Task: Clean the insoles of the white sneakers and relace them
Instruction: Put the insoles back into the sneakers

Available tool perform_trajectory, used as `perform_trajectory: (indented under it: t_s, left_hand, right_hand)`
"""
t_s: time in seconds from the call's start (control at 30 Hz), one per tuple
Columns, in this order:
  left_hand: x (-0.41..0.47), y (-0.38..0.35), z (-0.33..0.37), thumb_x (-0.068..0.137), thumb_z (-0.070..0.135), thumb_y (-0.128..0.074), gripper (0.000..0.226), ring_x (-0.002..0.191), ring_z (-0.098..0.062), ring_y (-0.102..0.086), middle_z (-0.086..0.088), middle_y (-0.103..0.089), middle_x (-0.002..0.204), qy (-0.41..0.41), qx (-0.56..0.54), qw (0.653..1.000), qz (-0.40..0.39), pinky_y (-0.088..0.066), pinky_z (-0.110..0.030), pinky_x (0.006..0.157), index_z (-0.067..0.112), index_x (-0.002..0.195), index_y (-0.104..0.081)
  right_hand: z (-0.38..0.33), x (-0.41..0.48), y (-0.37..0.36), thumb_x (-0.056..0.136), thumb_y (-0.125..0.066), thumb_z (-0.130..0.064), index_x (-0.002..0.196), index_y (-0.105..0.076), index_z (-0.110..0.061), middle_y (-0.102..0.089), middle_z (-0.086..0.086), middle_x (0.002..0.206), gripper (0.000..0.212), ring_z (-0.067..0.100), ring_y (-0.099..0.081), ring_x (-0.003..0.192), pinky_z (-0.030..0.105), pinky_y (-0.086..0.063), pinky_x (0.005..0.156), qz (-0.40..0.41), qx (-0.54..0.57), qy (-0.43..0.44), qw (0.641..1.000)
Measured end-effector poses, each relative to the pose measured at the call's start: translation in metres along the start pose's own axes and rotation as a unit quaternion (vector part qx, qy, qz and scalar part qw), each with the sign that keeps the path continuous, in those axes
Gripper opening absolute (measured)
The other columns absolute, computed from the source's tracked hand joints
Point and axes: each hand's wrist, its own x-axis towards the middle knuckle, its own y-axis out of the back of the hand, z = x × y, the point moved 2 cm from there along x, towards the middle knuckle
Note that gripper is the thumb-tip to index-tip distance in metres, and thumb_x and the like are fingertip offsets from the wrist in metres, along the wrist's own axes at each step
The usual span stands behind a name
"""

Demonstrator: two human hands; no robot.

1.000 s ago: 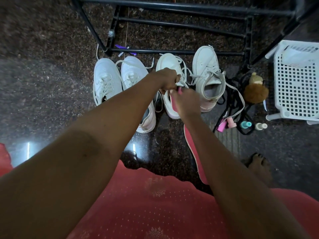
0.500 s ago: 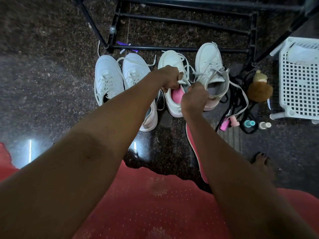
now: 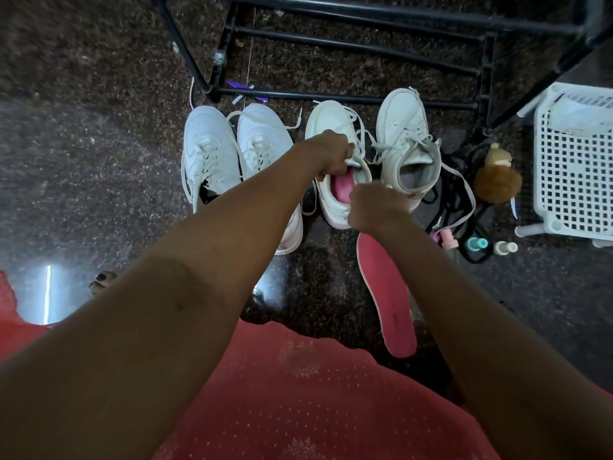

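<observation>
White low-top sneaker (image 3: pixel 326 119), third from the left, stands on the dark speckled stone floor (image 3: pixel 83 144). The left hand (image 3: pixel 331 154) grips its tongue and laces, holding the opening wide, presumably to give access to the pink foam insole (image 3: pixel 340 189) inside. The right hand (image 3: pixel 371 207) is curled at the heel rim; whether it pinches insole or collar cannot be told. Count: four white sneakers, two pink insoles. The second flat pink insole (image 3: pixel 388 293) lies on the floor beneath the right forearm.
</observation>
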Motion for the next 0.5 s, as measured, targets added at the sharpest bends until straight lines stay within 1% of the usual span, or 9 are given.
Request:
perform_trajectory:
  t_s: [0.03, 0.07, 0.13, 0.2, 0.27, 0.33, 0.4, 0.5]
  left_hand:
    - [0.000, 0.000, 0.000, 0.088, 0.013, -0.054, 0.026, 0.050, -0.019, -0.055, -0.005, -0.047, 0.066, 0.000, 0.002, 1.000, 0.000, -0.046, -0.027, 0.051, 0.015, 0.065, -0.044]
    - [0.000, 0.000, 0.000, 0.088, 0.013, -0.054, 0.028, 0.050, -0.019, -0.054, -0.006, -0.047, 0.066, 0.000, 0.002, 1.000, 0.001, -0.045, -0.026, 0.050, 0.015, 0.063, -0.042]
    - [-0.001, 0.001, 0.001, 0.089, 0.013, -0.054, 0.029, 0.051, -0.020, -0.054, -0.006, -0.046, 0.066, -0.001, 0.002, 1.000, 0.001, -0.044, -0.026, 0.049, 0.016, 0.063, -0.040]
    - [-0.002, 0.001, 0.001, 0.089, 0.013, -0.053, 0.030, 0.051, -0.019, -0.053, -0.006, -0.046, 0.066, -0.005, 0.006, 1.000, -0.003, -0.042, -0.024, 0.047, 0.016, 0.062, -0.040]
    - [-0.002, 0.001, 0.001, 0.089, 0.013, -0.053, 0.030, 0.051, -0.019, -0.052, -0.006, -0.045, 0.067, -0.006, 0.006, 1.000, -0.002, -0.042, -0.025, 0.048, 0.016, 0.062, -0.040]
    - [-0.002, 0.001, 0.002, 0.089, 0.013, -0.052, 0.031, 0.050, -0.019, -0.052, -0.005, -0.044, 0.067, -0.007, 0.008, 1.000, -0.004, -0.044, -0.026, 0.051, 0.016, 0.062, -0.038]
    - [-0.003, 0.001, 0.001, 0.089, 0.012, -0.052, 0.031, 0.050, -0.018, -0.051, -0.005, -0.043, 0.066, -0.006, 0.009, 1.000, -0.006, -0.043, -0.026, 0.050, 0.017, 0.062, -0.038]
    - [-0.002, 0.000, 0.002, 0.089, 0.012, -0.052, 0.022, 0.050, -0.020, -0.054, -0.008, -0.047, 0.073, -0.001, 0.007, 1.000, -0.010, -0.045, -0.026, 0.051, 0.013, 0.069, -0.044]
  right_hand:
    - [0.001, -0.002, -0.003, 0.087, -0.052, -0.013, 0.123, -0.053, -0.010, -0.053, 0.012, 0.123, 0.036, 0.031, -0.054, 0.114, 0.034, -0.041, 0.080, -0.039, -0.022, 0.010, 0.999]
    - [0.001, -0.002, -0.005, 0.086, -0.054, -0.014, 0.123, -0.052, -0.011, -0.052, 0.010, 0.122, 0.037, 0.030, -0.054, 0.113, 0.032, -0.038, 0.077, -0.053, -0.037, 0.018, 0.998]
    - [-0.002, 0.005, -0.007, 0.086, -0.054, -0.016, 0.122, -0.052, -0.011, -0.053, 0.008, 0.121, 0.036, 0.029, -0.055, 0.112, 0.031, -0.038, 0.074, -0.053, -0.067, 0.035, 0.996]
    - [-0.007, 0.013, -0.010, 0.089, -0.052, -0.017, 0.125, -0.052, -0.011, -0.052, 0.008, 0.125, 0.037, 0.030, -0.052, 0.116, 0.033, -0.041, 0.082, -0.069, -0.094, 0.040, 0.992]
    - [-0.011, 0.019, -0.013, 0.090, -0.051, -0.016, 0.129, -0.049, -0.010, -0.050, 0.009, 0.130, 0.039, 0.029, -0.049, 0.121, 0.034, -0.042, 0.089, -0.095, -0.105, 0.030, 0.990]
    - [-0.013, 0.025, -0.012, 0.090, -0.050, -0.014, 0.130, -0.048, -0.009, -0.049, 0.008, 0.132, 0.040, 0.027, -0.048, 0.122, 0.033, -0.042, 0.090, -0.107, -0.109, 0.023, 0.988]
    - [-0.015, 0.025, -0.010, 0.091, -0.049, -0.012, 0.132, -0.046, -0.009, -0.048, 0.008, 0.134, 0.041, 0.027, -0.047, 0.123, 0.033, -0.041, 0.091, -0.106, -0.103, 0.019, 0.989]
    - [-0.013, 0.022, -0.015, 0.092, -0.047, -0.012, 0.132, -0.046, -0.008, -0.048, 0.009, 0.134, 0.040, 0.028, -0.047, 0.123, 0.034, -0.041, 0.092, -0.090, -0.084, 0.015, 0.992]
